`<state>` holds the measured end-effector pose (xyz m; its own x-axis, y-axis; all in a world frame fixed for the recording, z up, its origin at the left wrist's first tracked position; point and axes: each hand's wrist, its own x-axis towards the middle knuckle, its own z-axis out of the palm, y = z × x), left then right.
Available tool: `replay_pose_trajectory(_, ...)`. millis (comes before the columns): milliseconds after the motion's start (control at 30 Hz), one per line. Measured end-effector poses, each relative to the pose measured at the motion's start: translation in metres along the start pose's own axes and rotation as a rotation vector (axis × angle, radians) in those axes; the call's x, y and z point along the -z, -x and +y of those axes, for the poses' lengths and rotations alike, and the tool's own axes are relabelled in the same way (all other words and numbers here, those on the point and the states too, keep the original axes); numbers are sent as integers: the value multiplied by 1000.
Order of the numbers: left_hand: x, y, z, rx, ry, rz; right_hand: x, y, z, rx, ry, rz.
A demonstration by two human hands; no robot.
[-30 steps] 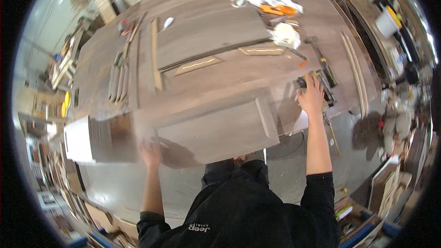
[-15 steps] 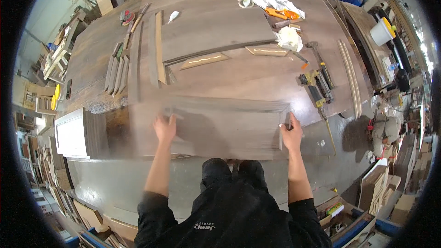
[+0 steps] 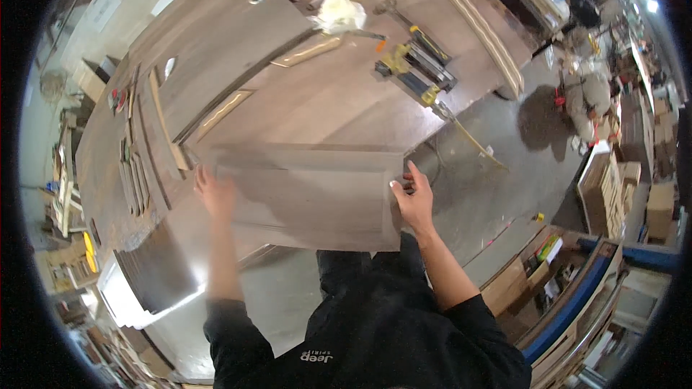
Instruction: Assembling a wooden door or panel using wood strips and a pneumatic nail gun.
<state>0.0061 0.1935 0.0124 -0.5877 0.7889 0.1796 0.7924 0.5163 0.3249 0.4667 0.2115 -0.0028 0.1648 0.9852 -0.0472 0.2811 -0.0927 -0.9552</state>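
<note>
On the wide workbench (image 3: pixel 303 94), both hands (image 3: pixel 414 198) grasp a framed wooden panel (image 3: pixel 310 198) by its ends.

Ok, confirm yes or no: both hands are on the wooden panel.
Yes: the left hand rests on the wooden panel's left end and the right hand grips its right edge.

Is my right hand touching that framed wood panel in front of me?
Touching. The head view shows the right hand gripping the right edge of the framed wood panel, its fingers wrapped on that edge with no gap.
</note>
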Motion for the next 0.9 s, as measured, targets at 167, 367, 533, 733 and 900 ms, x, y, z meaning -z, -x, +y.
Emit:
replay_pose_trajectory(167, -31, 86, 210, -652, 192, -257, 3, -1, -5, 40, 128, -32)
replay_pose_trajectory(367, -71, 128, 290, -644, 251, -292, 3, -2, -7, 52, 99, -73)
replay_pose_trajectory(533, -74, 130, 291, -642, 228, -240, 2, 1, -3, 34, 27, -60)
replay_pose_trajectory(733, -79, 132, 289, -649, 193, -206, 1, 1, 0, 55, 58, -49)
replay_pose_trajectory(900, -81, 132, 287, -649, 196, -193, -3, 2, 5, 72, -28, -26)
